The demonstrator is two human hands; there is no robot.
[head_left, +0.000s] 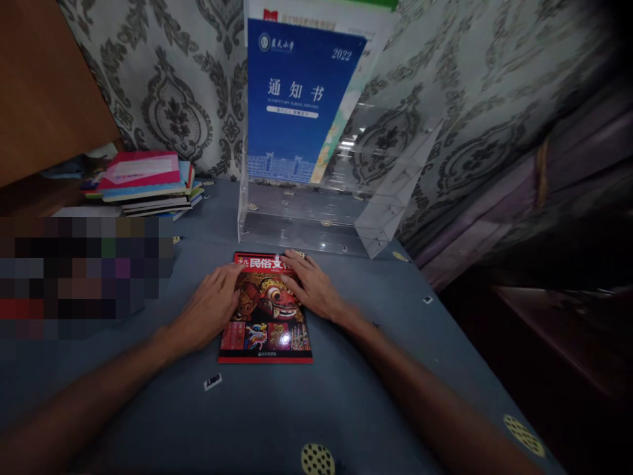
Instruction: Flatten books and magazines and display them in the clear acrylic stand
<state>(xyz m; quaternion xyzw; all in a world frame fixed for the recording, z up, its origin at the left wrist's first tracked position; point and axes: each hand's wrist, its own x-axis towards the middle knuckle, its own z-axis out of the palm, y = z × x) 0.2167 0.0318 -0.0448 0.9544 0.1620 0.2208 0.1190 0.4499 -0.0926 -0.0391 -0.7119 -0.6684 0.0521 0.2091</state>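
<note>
A red-and-black book [271, 310] lies face up on the table, a colourful mask on its cover and white Chinese characters along the top. Against its left edge rests my left hand [213, 305], fingers stretched toward the upper left corner. My right hand [312, 285] lies over the upper right part of the cover, its fingers extended and thumb apart, hiding part of the title. Neither hand is wrapped round the book. Beyond it stands a clear acrylic rack [301, 227] with a blue booklet [291, 132] leaning upright in it.
A stack of books and notebooks [148, 181] sits at the back left, beside a brown wooden panel [44, 86]. Blue-grey cloth with pineapple prints covers the table [257, 422]. Patterned wall covering [178, 105] rises behind. The table's right edge drops to a dark area.
</note>
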